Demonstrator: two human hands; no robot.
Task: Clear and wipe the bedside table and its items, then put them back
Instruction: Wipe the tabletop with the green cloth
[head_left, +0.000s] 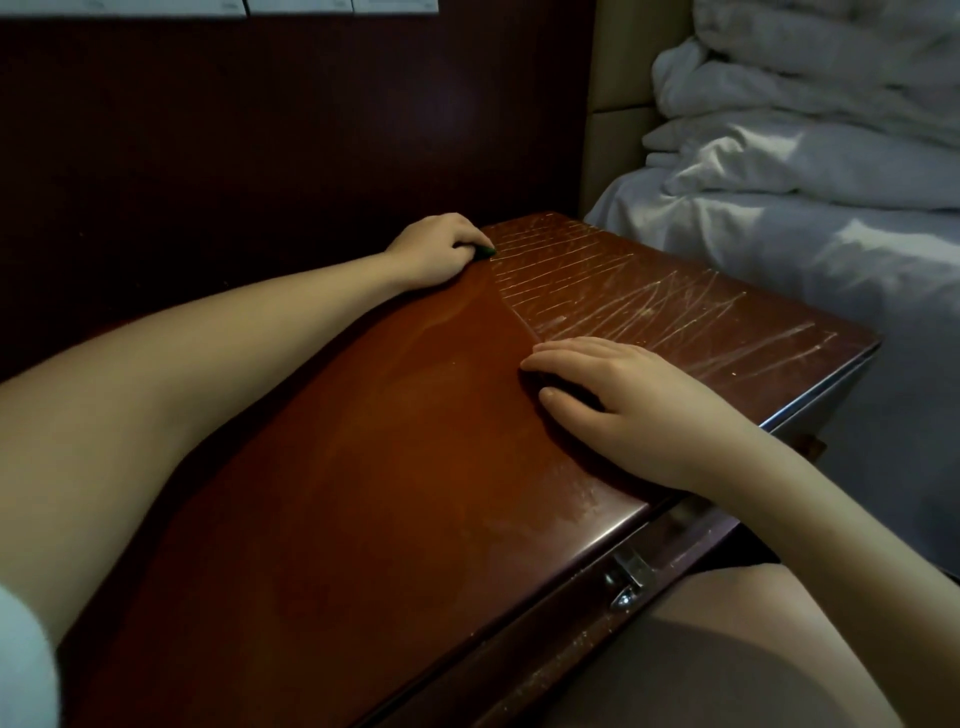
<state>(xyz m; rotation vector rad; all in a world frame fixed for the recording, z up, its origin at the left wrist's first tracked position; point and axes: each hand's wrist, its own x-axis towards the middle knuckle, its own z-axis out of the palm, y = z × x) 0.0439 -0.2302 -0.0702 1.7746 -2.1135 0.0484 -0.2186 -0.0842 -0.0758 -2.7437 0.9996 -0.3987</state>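
Fingers (467, 238) of the left hand (434, 250) curl round a small green object (486, 252) at the back edge of the surface (389, 493), against the dark wall panel (260, 156); fingers (566, 356) of the right hand (639, 410) lie straight, close together, flat near its middle; bare wood lies open between both forearms; the scratched right edge runs just beside the bed (831, 260).

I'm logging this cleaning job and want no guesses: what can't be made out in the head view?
Head view, the small green object: the left hand grips it and covers most of it; cloth or sponge, cannot tell.
Head view, under the right hand resting on the dark red wooden bedside table: the palm hides whatever lies beneath.
Head view, the white panels on the wall: cut off by the top edge.
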